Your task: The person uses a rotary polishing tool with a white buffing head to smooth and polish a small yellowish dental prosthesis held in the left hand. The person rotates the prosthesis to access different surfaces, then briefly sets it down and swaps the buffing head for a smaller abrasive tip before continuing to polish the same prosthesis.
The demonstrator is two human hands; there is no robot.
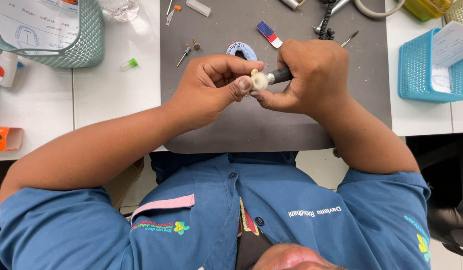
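Over a grey work mat [271, 125], the right hand [311, 75] grips a dark rotary handpiece [280, 76], its long axis lying nearly level, its white buffing wheel [260, 80] pointing toward the left hand [211, 85], whose fingertips pinch a small pale piece against the wheel

Both forearms angled inward, left hand [211, 85] and right hand [311, 75] curled, fingertips touching.
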